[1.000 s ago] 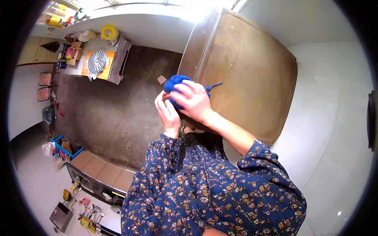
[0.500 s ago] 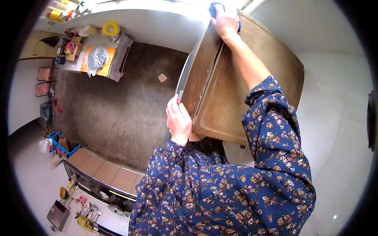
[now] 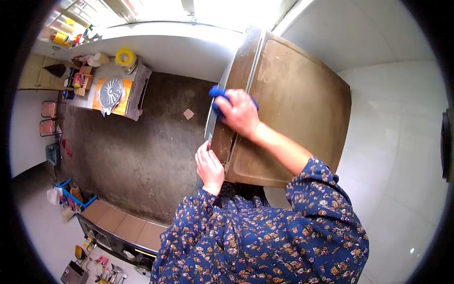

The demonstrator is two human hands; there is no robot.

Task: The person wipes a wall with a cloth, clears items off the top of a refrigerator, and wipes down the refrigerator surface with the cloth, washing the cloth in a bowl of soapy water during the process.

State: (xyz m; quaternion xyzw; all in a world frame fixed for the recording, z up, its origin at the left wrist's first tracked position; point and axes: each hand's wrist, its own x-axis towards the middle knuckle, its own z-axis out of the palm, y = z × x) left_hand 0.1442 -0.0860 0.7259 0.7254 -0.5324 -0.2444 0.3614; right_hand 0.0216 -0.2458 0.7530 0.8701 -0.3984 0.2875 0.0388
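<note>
A blue cloth (image 3: 217, 93) is bunched under my right hand (image 3: 240, 112), whose fingers are closed over it. Hand and cloth press on the brown, stained top strip of the door (image 3: 222, 137) of what looks like a fridge. Behind the strip, past a dark seam, lies the wide brown fridge top (image 3: 298, 109), with worn, dusty-looking patches. My left hand (image 3: 209, 168) holds the near front corner of the door, thumb on the top side and fingers along the front edge. Part of the left palm's grip is hidden.
A white wall (image 3: 388, 123) stands right of the fridge, and a bright window (image 3: 161, 9) is beyond. Across the dark floor (image 3: 142, 156) is a table with a round patterned lid (image 3: 111, 92). A tiled counter (image 3: 127, 225) lies at lower left.
My right hand has brought the blue cloth from the far end of the fridge top back to the middle of the door strip. My left hand stays at the door corner; the view has shifted.
</note>
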